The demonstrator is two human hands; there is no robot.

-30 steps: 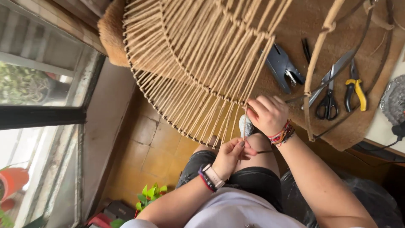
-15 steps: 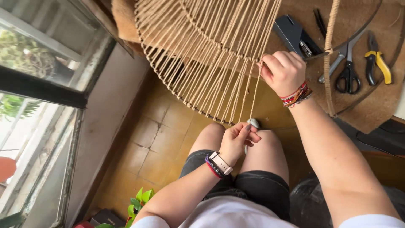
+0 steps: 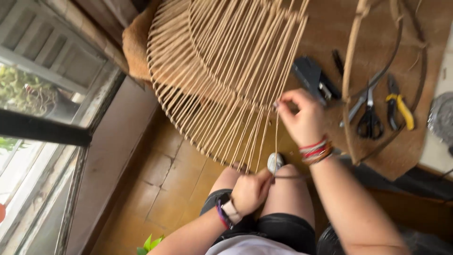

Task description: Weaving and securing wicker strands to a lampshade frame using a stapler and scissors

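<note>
Cord strand ran taut btwn both hands, beside the wound frame resting on the brown mat and overhanging the floor. Right hand pinched the strand's upper end at the frame's rim w/ fingertips together. Left hand closed on the lower end, near the knees. Most of the frame looked wrapped already; the part by the right hand seemed unfinished. Scissors, yellow pliers, stapler lay untouched on the mat.

A: quick count of what's out here?
B: one round rattan frame, one pair of scissors, one pair of yellow-handled pliers, one dark stapler.
A: hands?
B: two, one left hand, one right hand.
</note>
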